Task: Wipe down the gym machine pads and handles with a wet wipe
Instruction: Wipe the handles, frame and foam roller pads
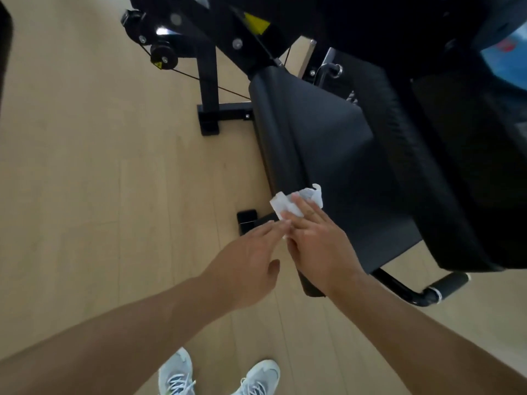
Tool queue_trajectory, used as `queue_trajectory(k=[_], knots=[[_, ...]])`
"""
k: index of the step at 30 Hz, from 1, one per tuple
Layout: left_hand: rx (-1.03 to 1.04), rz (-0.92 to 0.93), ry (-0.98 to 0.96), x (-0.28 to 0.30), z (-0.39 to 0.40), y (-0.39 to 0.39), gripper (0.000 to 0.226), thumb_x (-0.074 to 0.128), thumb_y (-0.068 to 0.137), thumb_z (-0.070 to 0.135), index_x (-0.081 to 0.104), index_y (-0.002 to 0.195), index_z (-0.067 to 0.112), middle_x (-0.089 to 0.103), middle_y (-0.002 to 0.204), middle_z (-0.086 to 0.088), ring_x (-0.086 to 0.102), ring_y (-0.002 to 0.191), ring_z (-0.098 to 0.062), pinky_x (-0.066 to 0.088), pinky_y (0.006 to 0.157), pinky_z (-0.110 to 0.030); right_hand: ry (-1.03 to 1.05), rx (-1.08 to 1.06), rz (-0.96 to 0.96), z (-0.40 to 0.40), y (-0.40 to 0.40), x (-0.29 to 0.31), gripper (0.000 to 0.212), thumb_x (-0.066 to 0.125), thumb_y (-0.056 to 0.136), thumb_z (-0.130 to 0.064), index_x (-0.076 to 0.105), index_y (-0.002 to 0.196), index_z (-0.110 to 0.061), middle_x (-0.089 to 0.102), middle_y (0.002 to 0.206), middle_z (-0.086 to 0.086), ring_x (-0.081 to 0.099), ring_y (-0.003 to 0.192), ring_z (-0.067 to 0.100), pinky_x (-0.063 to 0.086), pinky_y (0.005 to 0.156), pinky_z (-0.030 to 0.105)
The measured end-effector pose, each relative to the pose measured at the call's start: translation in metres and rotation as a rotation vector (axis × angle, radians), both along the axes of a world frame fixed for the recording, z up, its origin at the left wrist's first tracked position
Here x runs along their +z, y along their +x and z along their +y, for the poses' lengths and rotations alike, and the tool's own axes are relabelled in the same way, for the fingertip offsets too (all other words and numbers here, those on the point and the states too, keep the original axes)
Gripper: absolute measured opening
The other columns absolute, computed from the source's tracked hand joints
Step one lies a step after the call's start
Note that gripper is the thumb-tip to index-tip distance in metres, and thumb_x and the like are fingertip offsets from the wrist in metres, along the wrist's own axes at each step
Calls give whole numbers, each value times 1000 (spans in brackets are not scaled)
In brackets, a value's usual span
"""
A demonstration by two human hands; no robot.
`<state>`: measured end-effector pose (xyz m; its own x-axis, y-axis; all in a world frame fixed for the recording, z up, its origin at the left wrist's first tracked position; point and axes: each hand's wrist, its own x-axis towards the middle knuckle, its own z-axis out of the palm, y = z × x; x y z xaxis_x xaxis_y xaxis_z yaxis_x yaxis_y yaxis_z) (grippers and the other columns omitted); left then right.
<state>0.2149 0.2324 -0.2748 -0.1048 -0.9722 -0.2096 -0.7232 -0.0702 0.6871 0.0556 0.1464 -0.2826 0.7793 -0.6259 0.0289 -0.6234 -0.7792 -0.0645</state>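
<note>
A black seat pad [336, 155] of the gym machine runs from the upper middle down to the right. A crumpled white wet wipe [288, 203] lies on the pad's near left edge. My right hand [316, 240] presses flat on the wipe with its fingers straight. Just to its left, my left hand [251, 258] reaches in with straight fingers, and its fingertips touch the wipe's lower corner. A black handle [447, 285] with a white ring sticks out below the pad at the right.
The black machine frame [209, 89] with pulleys and a cable stands at the upper left of the pad, its foot on the pale wood floor [99, 181]. A second dark pad [445, 166] lies to the right. My light sneakers [219, 377] show at the bottom.
</note>
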Motion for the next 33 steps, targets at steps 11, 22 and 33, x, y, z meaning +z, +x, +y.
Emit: queue_trajectory(k=[11,22,33], knots=[[-240,-66,-28,-4,-4,19,76,54,101,25,8,161,30,11,168,13,4,153,-1,11,126,-26,18,-180,-159,36,-32,-6,36,69,96,-13,68,132,-13,56,149,2,36,149,19,43,112,37],[-396,-189,-13,9,4,58,77,48,103,28,-3,160,31,-3,168,17,-11,152,2,0,125,-24,-81,6,206,72,-59,5,51,46,93,-18,61,140,-8,49,155,6,30,152,29,24,122,44],[-331,-163,42,17,-12,59,79,51,103,30,-2,161,28,-4,168,15,-5,153,-2,-3,119,-17,208,-410,-168,36,-12,7,41,57,104,-22,56,144,-26,32,157,-24,18,153,5,36,111,27]])
